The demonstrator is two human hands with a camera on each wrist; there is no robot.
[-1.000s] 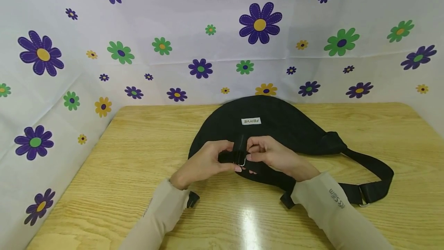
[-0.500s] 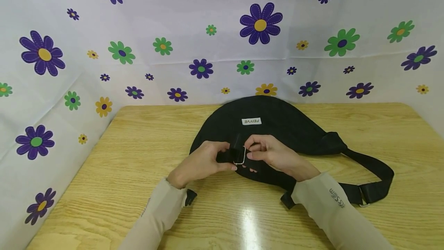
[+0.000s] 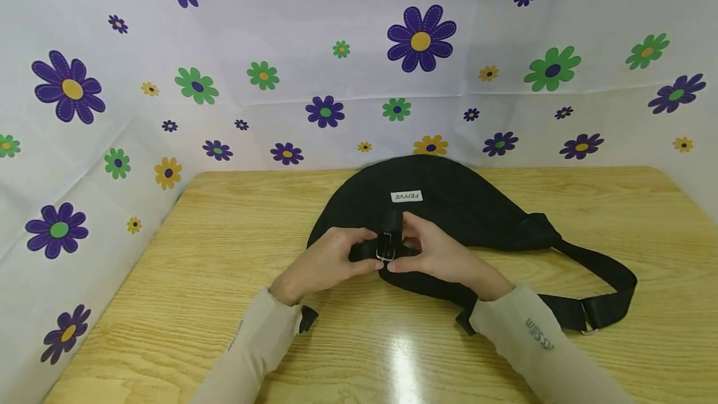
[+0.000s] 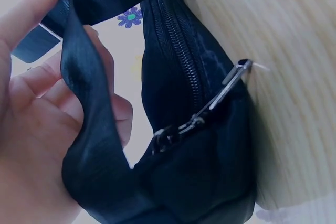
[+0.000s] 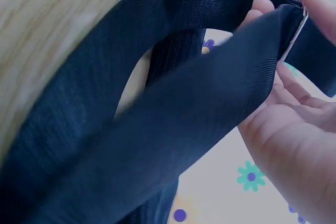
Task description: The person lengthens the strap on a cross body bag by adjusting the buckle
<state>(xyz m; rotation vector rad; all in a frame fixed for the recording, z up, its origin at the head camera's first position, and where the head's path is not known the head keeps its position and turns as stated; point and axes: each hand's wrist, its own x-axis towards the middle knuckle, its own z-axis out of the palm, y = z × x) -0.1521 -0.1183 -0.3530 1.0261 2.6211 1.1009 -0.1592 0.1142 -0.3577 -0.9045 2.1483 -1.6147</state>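
A black sling bag (image 3: 449, 198) with a white label (image 3: 406, 196) lies on the table. Above its near side, my left hand (image 3: 325, 264) pinches the bag strap at a silver rectangular slider (image 3: 386, 258). From the other side my right hand (image 3: 440, 254) holds the strap at the same slider, thumb at its lower edge. A short folded end of strap (image 3: 392, 222) stands up from the slider. In the left wrist view the strap (image 4: 89, 103) runs down past my palm to the bag's end. The right wrist view shows the metal slider (image 5: 295, 35) edge-on between both hands' fingers.
The strap loops out to the right across the wooden table (image 3: 235, 217), with a second metal slider (image 3: 588, 318) on it. A zipper (image 4: 181, 56) with a metal pull (image 4: 223, 90) shows on the bag. A flowered cloth (image 3: 359, 73) hangs behind.
My right fingers have moved from the slider's right side to close around the strap, thumb now low beside my left thumb. The folded strap end and slider now stand more upright.
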